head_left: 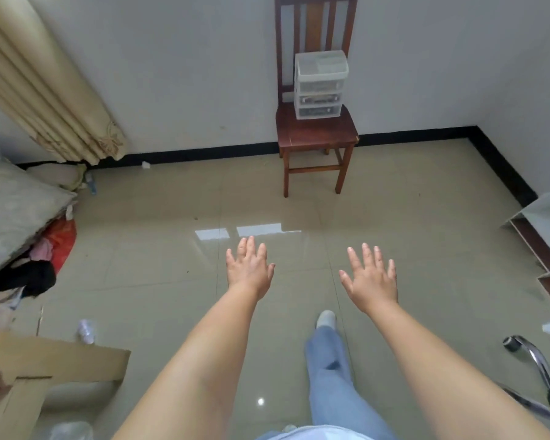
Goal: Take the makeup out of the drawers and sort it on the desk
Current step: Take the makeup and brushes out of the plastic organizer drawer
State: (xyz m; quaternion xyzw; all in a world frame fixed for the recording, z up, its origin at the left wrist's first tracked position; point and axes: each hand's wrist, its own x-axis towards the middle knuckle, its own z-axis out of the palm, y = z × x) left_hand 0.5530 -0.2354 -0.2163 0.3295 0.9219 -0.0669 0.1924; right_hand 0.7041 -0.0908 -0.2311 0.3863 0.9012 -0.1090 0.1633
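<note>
Drawer unit (320, 85) on chair seat (315, 131), well beyond both outstretched fingers (250, 249)

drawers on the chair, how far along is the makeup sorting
Done: nothing that shows. The drawer unit sits on the wooden chair with all drawers closed.
In hand: nothing; the left hand and right hand are open and empty, well short of the chair.
Left: opening the drawers, taking makeup out, sorting it.
</note>
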